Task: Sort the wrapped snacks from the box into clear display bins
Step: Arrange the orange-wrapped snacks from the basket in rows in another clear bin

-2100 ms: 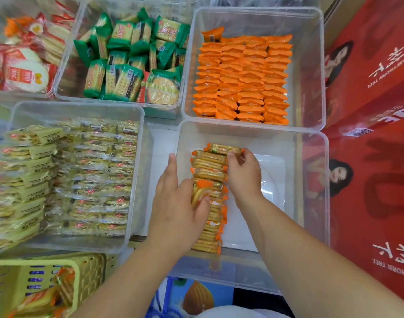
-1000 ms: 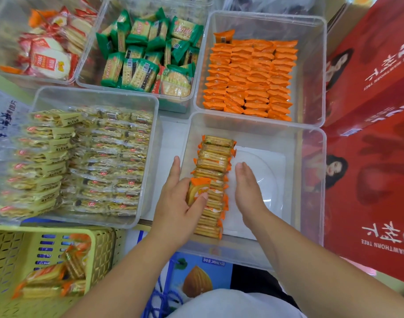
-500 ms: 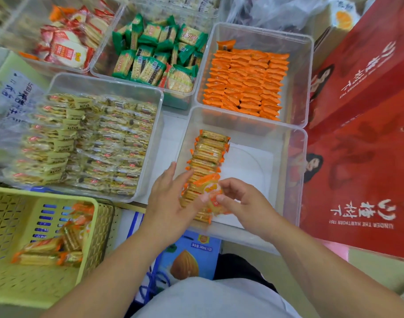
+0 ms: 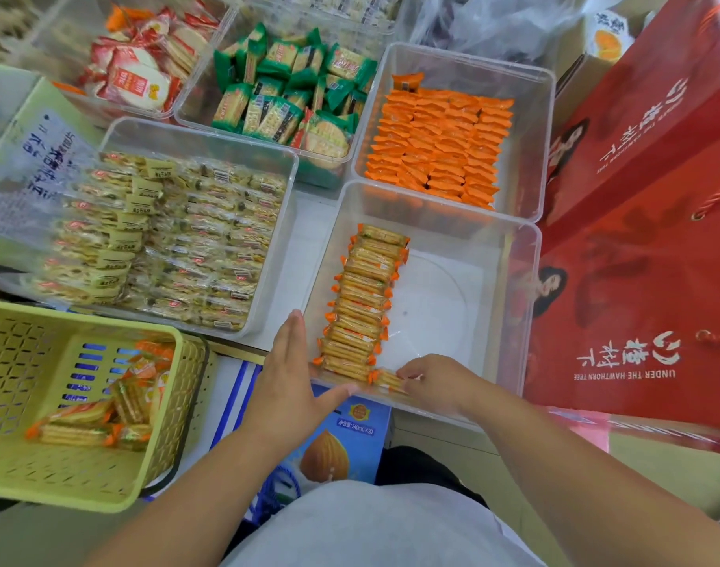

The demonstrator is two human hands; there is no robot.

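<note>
The left hand (image 4: 291, 374) was open, its fingers straight and held together, laid flat along the outside of the left wall of the nearest clear bin (image 4: 522, 304), while the thumb stretched sideways across the bin's near left corner. The right hand (image 4: 436, 380) had its fingers curled, and their tips pinched one orange-ended packet (image 4: 385, 378) that lay low in the bin against the near wall. That packet sat at the near end of the row of cracker packets (image 4: 360, 304), touching the last of them. The row ran along the left side of the bin from the near wall towards the far one, and the right part of the bin floor was bare. Both forearms rose from the bottom of the view, the left from the lower left and the right from the lower right, and drew together at the bin's near edge, with the wrists roughly level. To the left on the counter stood a yellow basket (image 4: 6, 362) with a few loose orange-wrapped snacks (image 4: 84, 427) lying in its near right part. Beyond the near bin stood a bin of orange packets (image 4: 440, 145), and to its left a bin of pale yellow packets (image 4: 178, 239). Red gift bags (image 4: 636, 280) leaned close on the right.
</note>
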